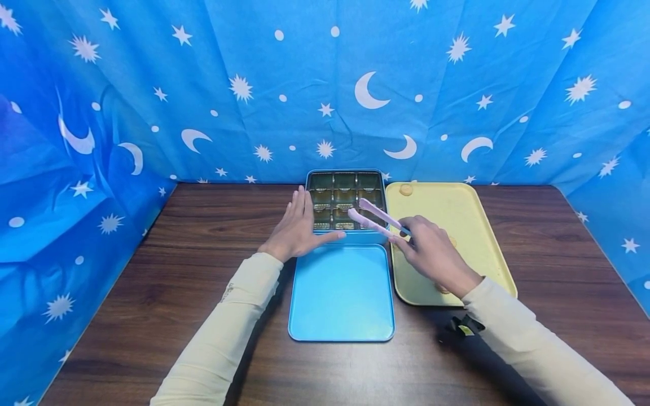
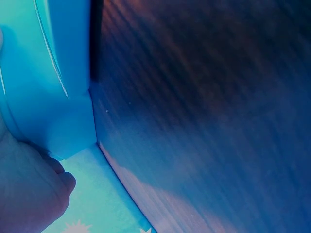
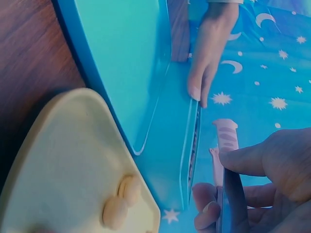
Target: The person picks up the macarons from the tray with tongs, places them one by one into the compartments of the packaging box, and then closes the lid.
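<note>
My right hand (image 1: 434, 251) grips a pair of tongs (image 1: 374, 217) with pink tips. The tips stand apart over the right part of a blue tin (image 1: 350, 235), and nothing shows between them. Inside the tin is a dark gold divider with several compartments; whether any holds something I cannot tell. Against the tin's left side lies my left hand (image 1: 294, 228), fingers straight, with the thumb stretched along the front edge. The left wrist view shows part of this hand (image 2: 34, 189) beside the blue wall. Round biscuits (image 3: 115, 212) lie on a yellow tray (image 1: 490, 265), partly hidden by my right hand.
A blue lid (image 1: 341, 293) lies flat in front of the tin, its rim close to the tray's left edge. One biscuit (image 1: 405, 190) sits at the tray's far left corner. Behind the wooden table (image 1: 193, 270) hangs a blue cloth (image 1: 304, 62) with moons and stars.
</note>
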`<state>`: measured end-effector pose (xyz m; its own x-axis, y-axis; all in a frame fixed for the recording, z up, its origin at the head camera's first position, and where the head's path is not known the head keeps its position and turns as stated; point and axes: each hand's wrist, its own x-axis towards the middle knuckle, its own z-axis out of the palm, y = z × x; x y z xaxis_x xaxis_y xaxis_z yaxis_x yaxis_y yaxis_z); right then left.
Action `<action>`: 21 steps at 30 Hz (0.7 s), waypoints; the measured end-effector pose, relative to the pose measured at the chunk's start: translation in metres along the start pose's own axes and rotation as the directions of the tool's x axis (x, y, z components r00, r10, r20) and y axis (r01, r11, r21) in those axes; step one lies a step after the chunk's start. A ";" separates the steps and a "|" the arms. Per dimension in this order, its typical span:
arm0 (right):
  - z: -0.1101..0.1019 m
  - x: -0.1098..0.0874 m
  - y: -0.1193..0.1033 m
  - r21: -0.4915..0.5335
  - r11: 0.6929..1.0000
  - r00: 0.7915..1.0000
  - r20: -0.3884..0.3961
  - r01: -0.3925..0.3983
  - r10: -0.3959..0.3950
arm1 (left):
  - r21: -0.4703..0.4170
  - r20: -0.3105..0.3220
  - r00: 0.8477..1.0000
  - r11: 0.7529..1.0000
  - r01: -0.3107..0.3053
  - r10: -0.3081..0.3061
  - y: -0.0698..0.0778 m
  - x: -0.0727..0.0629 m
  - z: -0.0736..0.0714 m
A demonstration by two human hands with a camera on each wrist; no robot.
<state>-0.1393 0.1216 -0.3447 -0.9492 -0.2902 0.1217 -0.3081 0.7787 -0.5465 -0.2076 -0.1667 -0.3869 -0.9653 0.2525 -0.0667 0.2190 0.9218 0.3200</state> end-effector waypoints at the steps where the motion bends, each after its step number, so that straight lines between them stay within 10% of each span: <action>1: -0.002 -0.002 0.002 -0.006 1.000 1.000 -0.009 0.006 -0.007 | -0.001 -0.001 1.000 1.000 0.000 0.000 0.000 0.000 0.000; 21: -0.047 -0.054 0.061 -0.054 0.994 0.994 -0.068 -0.093 0.089 | -0.012 0.006 1.000 1.000 -0.005 0.005 0.001 0.000 -0.001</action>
<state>-0.1099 0.2108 -0.3453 -0.9750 -0.1810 0.1290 -0.2217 0.8312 -0.5098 -0.2070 -0.1661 -0.3857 -0.9635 0.2584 -0.0705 0.2216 0.9170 0.3316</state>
